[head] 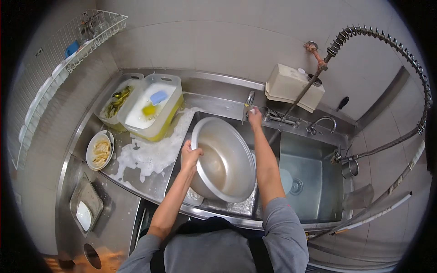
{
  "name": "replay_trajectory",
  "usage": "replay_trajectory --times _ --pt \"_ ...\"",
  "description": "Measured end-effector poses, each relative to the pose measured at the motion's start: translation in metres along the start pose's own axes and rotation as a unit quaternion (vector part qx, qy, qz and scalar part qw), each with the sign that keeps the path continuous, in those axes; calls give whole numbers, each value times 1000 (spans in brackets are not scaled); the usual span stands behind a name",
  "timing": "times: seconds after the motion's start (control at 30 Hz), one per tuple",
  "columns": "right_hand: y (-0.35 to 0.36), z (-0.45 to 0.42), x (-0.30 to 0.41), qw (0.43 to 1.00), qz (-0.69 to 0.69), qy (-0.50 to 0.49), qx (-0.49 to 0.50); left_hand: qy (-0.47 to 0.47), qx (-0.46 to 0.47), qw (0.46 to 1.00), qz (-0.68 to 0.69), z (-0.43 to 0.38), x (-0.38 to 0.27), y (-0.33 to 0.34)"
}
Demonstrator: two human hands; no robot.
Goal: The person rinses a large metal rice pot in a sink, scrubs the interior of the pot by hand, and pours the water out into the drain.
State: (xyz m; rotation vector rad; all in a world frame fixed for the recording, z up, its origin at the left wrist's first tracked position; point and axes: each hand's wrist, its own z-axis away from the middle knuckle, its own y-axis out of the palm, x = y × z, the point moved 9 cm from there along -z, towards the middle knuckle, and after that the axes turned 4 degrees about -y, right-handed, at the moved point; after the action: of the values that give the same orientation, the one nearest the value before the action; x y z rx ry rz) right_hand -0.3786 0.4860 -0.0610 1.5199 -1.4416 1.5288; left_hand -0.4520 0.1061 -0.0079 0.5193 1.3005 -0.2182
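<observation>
A large round metal basin [221, 163] is tilted on its side over the left sink compartment [235, 209]. Its inside faces right and carries brownish marks. My left hand [191, 156] grips the basin's left rim, thumb on the inner side. Beyond the basin, my right hand [255, 118] is up against a chrome faucet [250, 98] at the sink's back edge. Something small and pale shows at its fingertips; whether the fingers hold it or the faucet is unclear. Under the basin's lower left side, part of a clear container [194, 198] shows.
Left stand a plastic tub of suds [136, 117] with blue and yellow sponges, a tub of utensils [119, 102], and stacked bowls with food scraps [101, 152]. Foam [150, 157] covers the drainboard. Right is a water-filled compartment [317, 191]; a spring spray hose [375, 32] arches above.
</observation>
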Motion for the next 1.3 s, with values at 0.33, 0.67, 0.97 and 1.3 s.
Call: replay_trajectory --times 0.33,0.67,0.97,1.3 --pt "27 40 9 980 -17 -181 -83 -38 -14 999 3 -6 11 29" --pt "102 172 18 599 374 -616 350 -24 47 998 -39 -7 -6 60" --pt "70 347 -51 862 53 47 502 37 78 995 -47 20 -7 77" --pt "36 272 -96 565 419 -361 613 20 87 994 -67 28 -22 63"
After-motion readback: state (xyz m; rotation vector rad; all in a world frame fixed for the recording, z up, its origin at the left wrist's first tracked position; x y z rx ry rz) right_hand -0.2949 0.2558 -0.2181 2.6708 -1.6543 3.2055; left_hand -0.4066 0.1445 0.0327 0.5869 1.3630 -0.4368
